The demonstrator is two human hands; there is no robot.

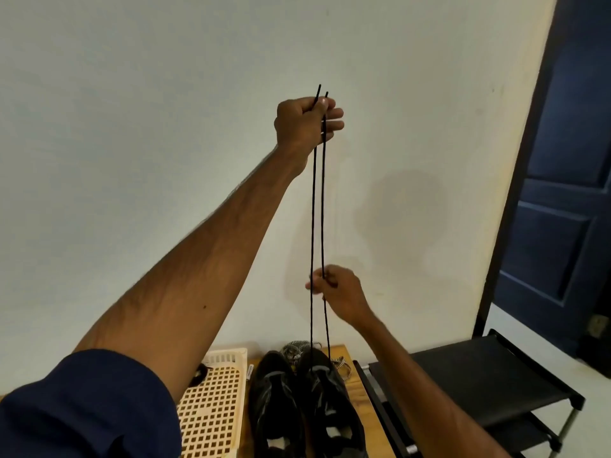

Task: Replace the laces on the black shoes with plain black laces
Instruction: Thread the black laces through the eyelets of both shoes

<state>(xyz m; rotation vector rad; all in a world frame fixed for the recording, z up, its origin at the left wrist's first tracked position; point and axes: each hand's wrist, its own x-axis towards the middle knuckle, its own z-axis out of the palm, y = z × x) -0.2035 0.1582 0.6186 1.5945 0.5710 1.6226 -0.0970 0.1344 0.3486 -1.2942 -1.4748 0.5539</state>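
While our left hand (307, 122) clamps both tips of the plain black lace (312, 209) high against the wall (132, 94), our right hand (339, 290) pinches one strand lower down — both strands drop to the black shoes (297, 401) on the wooden table (356, 388).

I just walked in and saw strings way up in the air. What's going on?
A person is lacing a shoe. Their left hand holds both ends of a plain black lace up high, and their right hand pinches it lower down. The two strands run down to one of the black shoes on the wooden table, so they seem to be evening the ends. Striped laces lie behind the shoes.
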